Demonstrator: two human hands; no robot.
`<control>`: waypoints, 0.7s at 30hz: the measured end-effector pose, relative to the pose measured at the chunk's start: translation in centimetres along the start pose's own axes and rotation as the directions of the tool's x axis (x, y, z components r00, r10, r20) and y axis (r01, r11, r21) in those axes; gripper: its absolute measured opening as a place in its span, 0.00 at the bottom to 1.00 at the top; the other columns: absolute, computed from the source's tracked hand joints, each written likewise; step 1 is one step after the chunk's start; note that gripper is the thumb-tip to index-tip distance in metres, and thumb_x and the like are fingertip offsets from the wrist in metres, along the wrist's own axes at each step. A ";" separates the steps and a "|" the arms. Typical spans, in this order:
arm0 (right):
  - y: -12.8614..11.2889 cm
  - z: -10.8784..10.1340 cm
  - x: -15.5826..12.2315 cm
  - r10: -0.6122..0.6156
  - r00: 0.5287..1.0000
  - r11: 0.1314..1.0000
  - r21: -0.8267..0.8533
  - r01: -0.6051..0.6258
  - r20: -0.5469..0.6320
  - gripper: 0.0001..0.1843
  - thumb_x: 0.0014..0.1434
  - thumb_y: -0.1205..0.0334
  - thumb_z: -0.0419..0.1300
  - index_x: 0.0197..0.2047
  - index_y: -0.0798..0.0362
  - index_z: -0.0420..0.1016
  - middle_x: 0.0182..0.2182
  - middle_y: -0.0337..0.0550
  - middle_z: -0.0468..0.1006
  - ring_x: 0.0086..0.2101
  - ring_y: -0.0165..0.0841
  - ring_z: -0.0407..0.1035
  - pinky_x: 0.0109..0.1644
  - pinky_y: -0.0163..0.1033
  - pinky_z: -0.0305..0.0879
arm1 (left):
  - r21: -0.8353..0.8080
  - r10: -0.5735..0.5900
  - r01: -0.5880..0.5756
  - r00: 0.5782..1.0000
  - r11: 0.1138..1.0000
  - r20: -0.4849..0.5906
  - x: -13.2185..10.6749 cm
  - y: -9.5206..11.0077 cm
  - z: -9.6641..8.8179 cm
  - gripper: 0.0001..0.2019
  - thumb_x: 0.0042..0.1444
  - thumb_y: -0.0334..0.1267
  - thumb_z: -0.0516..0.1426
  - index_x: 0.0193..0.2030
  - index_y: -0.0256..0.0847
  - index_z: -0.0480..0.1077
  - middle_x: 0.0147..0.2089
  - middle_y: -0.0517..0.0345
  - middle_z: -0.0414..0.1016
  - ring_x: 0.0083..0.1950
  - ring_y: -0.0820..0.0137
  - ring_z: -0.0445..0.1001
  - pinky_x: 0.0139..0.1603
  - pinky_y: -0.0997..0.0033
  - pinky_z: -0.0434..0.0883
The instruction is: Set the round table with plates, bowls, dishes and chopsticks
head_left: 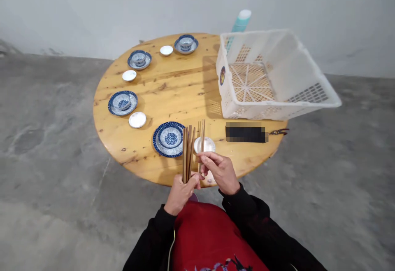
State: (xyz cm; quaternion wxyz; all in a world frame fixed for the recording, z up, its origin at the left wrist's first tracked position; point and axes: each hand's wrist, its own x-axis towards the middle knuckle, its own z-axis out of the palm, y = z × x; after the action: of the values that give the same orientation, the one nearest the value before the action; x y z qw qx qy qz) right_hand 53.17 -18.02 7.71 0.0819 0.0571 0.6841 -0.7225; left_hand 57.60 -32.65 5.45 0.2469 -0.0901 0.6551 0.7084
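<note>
A bundle of wooden chopsticks (188, 155) stands upright in my left hand (182, 192), whose fingers are wrapped round the lower ends. Beside it my right hand (219, 168) pinches a pair of chopsticks (202, 139) between thumb and fingers, also held upright. Both hands are above the near edge of the round wooden table (166, 94). Just beyond them is a blue-patterned plate with a bowl (170, 139), partly covered by the bundle. A small white dish (209, 144) lies behind my right hand's chopsticks, partly hidden.
A large white plastic basket (224, 94) occupies the table's right side, with a teal cylinder (240, 24) behind it. A black, partly blurred object (246, 134) and pliers-like tool (279, 131) lie at the right edge. Bowls on plates (122, 103) and small white dishes (137, 120) line the left side.
</note>
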 end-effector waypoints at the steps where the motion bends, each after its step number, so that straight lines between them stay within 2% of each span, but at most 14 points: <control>1: 0.1 -0.4 -0.9 -0.009 1.000 1.000 0.019 0.009 -0.009 0.20 0.57 0.44 0.64 0.37 0.54 0.81 0.24 0.39 0.76 0.19 0.28 0.68 0.22 0.34 0.67 | 0.027 0.005 -0.005 1.000 1.000 -0.010 -0.5 -0.2 0.5 0.23 0.58 0.58 0.56 0.23 0.40 0.67 0.16 0.68 0.51 0.18 0.78 0.50 0.21 0.75 0.49; 3: -0.2 -1.4 -2.5 -0.055 0.998 0.998 0.027 0.056 -0.033 0.19 0.59 0.45 0.63 0.37 0.54 0.81 0.23 0.39 0.75 0.20 0.28 0.67 0.22 0.34 0.67 | 0.075 0.019 -0.016 0.999 0.997 -0.039 -1.5 -0.6 1.6 0.22 0.58 0.56 0.56 0.22 0.40 0.67 0.16 0.67 0.53 0.19 0.77 0.53 0.22 0.74 0.52; 5: -1.3 -2.3 -3.7 -0.158 0.985 0.987 -0.017 0.157 -0.071 0.16 0.60 0.48 0.62 0.40 0.52 0.81 0.26 0.40 0.77 0.24 0.29 0.70 0.27 0.35 0.69 | 0.113 0.037 -0.030 0.997 0.993 -0.064 -2.7 -1.0 2.7 0.21 0.58 0.54 0.57 0.21 0.41 0.68 0.17 0.64 0.58 0.20 0.75 0.58 0.24 0.74 0.55; 8: -3.6 -3.4 -5.0 -0.345 0.936 0.937 -0.076 0.340 -0.068 0.14 0.61 0.51 0.63 0.44 0.49 0.81 0.40 0.45 0.80 0.37 0.34 0.75 0.42 0.40 0.74 | 0.145 0.063 -0.051 0.995 0.988 -0.081 -4.5 -1.5 4.2 0.21 0.57 0.53 0.57 0.21 0.40 0.69 0.20 0.59 0.67 0.24 0.72 0.65 0.25 0.73 0.60; 10: -5.0 -3.7 -5.5 -0.403 0.915 0.914 -0.054 0.402 -0.008 0.14 0.60 0.51 0.64 0.44 0.49 0.81 0.46 0.46 0.79 0.42 0.37 0.75 0.48 0.42 0.74 | 0.154 0.069 -0.053 0.993 0.987 -0.100 -5.7 -1.9 4.8 0.20 0.56 0.53 0.57 0.22 0.40 0.71 0.23 0.55 0.71 0.25 0.71 0.68 0.26 0.72 0.62; 15: -6.0 -2.5 -6.1 -0.364 0.927 0.931 0.048 0.361 0.094 0.14 0.57 0.51 0.67 0.43 0.50 0.79 0.36 0.43 0.80 0.36 0.35 0.74 0.43 0.40 0.74 | 0.161 0.095 -0.067 0.981 0.985 -0.171 -8.3 -2.6 5.2 0.17 0.56 0.51 0.57 0.29 0.39 0.76 0.23 0.56 0.71 0.27 0.70 0.68 0.27 0.73 0.62; 18: -6.1 -1.0 -6.5 -0.360 0.927 0.931 0.100 0.350 0.108 0.12 0.54 0.52 0.68 0.38 0.51 0.80 0.31 0.40 0.78 0.33 0.32 0.72 0.38 0.37 0.71 | 0.168 0.136 -0.110 0.979 0.980 -0.151 -9.1 -3.0 4.5 0.17 0.56 0.49 0.56 0.24 0.39 0.73 0.25 0.55 0.71 0.29 0.70 0.70 0.30 0.73 0.65; 21: -6.4 0.9 -6.8 -0.365 0.927 0.927 0.124 0.353 0.089 0.11 0.53 0.53 0.69 0.31 0.52 0.78 0.27 0.38 0.76 0.29 0.30 0.69 0.34 0.35 0.69 | 0.164 0.209 -0.189 0.971 0.968 -0.115 -9.7 -3.3 3.0 0.18 0.56 0.46 0.56 0.19 0.40 0.67 0.25 0.56 0.70 0.33 0.68 0.72 0.39 0.70 0.68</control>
State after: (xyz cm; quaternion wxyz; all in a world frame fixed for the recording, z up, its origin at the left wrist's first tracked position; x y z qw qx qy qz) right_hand 58.64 -18.31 15.36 -0.0172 -0.1052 0.6383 -0.7624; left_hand 68.07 -31.92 7.27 0.1368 -0.0512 0.7278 0.6700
